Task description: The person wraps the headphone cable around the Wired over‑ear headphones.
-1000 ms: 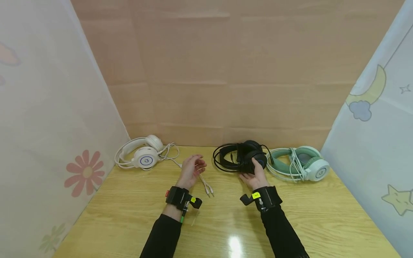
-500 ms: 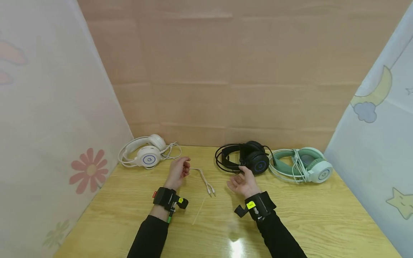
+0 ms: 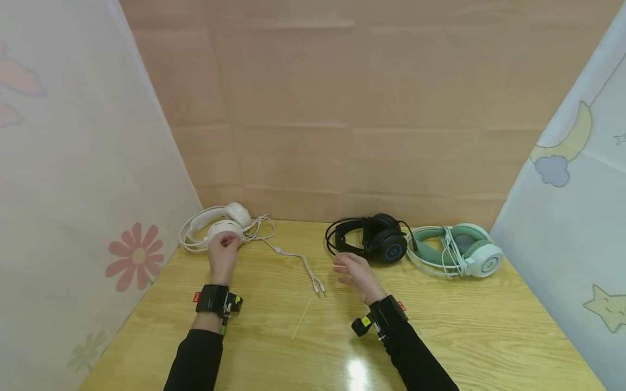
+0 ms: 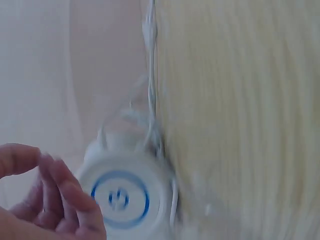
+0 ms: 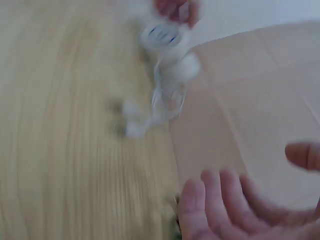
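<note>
At the left of the table in the head view lie white headphones (image 3: 201, 219), with a blue emblem on the near ear cup (image 4: 150, 200). My left hand (image 3: 223, 260) is in front of that cup, its fingers loosely bent. The left wrist view shows nothing between thumb and fingers; whether a fingertip touches the cup I cannot tell. A white cable (image 3: 293, 254) runs from the headphones to two plugs. My right hand (image 3: 359, 276) hovers near the black headphones (image 3: 386, 244), holding nothing, its fingers extended and thumb apart in the right wrist view.
Green-and-white headphones (image 3: 481, 255) with a bundled cable lie right of the black ones. A thin pale strip (image 3: 301, 319) lies on the wooden table (image 3: 264, 353). Brown paper (image 3: 342, 108) stands behind, with patterned white sheets on both sides.
My left hand has moved left, from beside the white cable to the white headphones' ear cup. The right hand has let go of the black headphones and drawn slightly leftward.
</note>
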Available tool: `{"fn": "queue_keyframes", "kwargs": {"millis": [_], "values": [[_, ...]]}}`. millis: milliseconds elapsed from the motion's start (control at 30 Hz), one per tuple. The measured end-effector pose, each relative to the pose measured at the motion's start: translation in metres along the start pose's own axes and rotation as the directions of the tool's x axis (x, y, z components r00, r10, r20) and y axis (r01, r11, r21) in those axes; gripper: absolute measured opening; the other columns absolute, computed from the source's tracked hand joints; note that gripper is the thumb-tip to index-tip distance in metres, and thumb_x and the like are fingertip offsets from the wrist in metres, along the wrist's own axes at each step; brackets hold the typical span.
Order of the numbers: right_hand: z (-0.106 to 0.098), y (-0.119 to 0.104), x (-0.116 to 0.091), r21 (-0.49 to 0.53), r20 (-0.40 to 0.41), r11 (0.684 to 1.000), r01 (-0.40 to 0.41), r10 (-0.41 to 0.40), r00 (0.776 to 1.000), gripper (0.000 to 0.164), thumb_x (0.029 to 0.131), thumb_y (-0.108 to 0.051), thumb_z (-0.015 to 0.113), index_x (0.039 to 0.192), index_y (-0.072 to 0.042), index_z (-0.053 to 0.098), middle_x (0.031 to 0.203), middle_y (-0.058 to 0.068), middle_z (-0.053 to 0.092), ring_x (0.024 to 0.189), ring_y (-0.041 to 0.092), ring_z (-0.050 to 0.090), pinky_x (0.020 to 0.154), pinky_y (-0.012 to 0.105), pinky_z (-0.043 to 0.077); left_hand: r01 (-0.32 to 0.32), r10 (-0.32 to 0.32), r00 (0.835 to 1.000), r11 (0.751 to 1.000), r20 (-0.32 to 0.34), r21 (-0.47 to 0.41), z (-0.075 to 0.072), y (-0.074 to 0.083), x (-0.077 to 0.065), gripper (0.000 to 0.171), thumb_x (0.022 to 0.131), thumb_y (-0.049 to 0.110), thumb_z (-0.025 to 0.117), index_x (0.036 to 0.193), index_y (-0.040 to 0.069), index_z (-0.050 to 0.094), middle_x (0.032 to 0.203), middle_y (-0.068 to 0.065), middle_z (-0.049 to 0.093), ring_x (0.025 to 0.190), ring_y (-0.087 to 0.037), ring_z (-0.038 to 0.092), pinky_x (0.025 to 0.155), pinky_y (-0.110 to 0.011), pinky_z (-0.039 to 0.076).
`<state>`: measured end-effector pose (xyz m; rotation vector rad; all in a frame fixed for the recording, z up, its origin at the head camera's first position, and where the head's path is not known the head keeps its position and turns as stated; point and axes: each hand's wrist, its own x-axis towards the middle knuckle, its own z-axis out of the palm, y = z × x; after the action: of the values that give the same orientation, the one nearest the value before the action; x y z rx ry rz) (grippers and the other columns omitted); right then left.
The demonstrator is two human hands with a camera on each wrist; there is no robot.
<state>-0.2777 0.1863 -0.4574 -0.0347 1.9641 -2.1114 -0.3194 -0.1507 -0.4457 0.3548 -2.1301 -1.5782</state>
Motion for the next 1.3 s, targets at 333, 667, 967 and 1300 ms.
{"fn": "queue_keyframes", "kwargs": {"millis": [333, 667, 967, 1300], "values": [[-0.009, 0.003, 0.001, -0.732, 0.019, 0.642, 0.227, -0.314, 0.949, 0.03, 0.095, -0.025, 0.062, 0.118, -0.005, 0.065, 0.1, 0.006, 0.069, 0.092, 0.022, 0.065, 0.084, 0.04, 0.052, -0.032, 0.054, 0.995, 0.966, -0.082, 0.255, -0.021, -0.011, 0.014, 0.055, 0.087, 0.011, 0.068, 0.134, -0.006, 0.046, 0.132, -0.03, 0.046, 0.125, -0.046, 0.042, 0.104, -0.055, 0.033], [-0.01, 0.003, 0.002, -0.748, 0.088, 0.62, 0.235, -0.259, 0.962, 0.029, 0.096, -0.026, 0.061, 0.118, -0.007, 0.066, 0.107, 0.004, 0.07, 0.102, 0.023, 0.065, 0.089, 0.043, 0.051, -0.149, 0.131, 0.989, 0.887, 0.072, 0.436, -0.033, -0.023, 0.033, 0.067, 0.084, 0.012, 0.073, 0.137, -0.012, 0.04, 0.131, -0.037, 0.048, 0.124, -0.052, 0.045, 0.103, -0.061, 0.035], [-0.002, 0.0, -0.001, -0.723, 0.218, 0.622, 0.3, -0.208, 0.954, 0.03, 0.098, -0.027, 0.058, 0.117, -0.005, 0.065, 0.104, 0.003, 0.068, 0.097, 0.02, 0.062, 0.085, 0.039, 0.05, -0.197, 0.066, 0.959, 0.857, 0.277, 0.476, -0.053, -0.032, 0.052, 0.074, 0.085, 0.014, 0.072, 0.142, -0.013, 0.032, 0.139, -0.038, 0.04, 0.126, -0.054, 0.042, 0.104, -0.064, 0.035], [-0.002, -0.001, -0.001, -0.711, 0.287, 0.61, 0.35, -0.203, 0.936, 0.029, 0.099, -0.024, 0.056, 0.116, -0.002, 0.064, 0.108, 0.006, 0.067, 0.101, 0.023, 0.063, 0.09, 0.04, 0.05, -0.378, 0.248, 0.897, 0.859, 0.365, 0.345, -0.043, -0.031, 0.032, 0.037, 0.084, 0.011, 0.075, 0.114, -0.005, 0.061, 0.101, -0.023, 0.06, 0.096, -0.036, 0.056, 0.083, -0.048, 0.047]]}}
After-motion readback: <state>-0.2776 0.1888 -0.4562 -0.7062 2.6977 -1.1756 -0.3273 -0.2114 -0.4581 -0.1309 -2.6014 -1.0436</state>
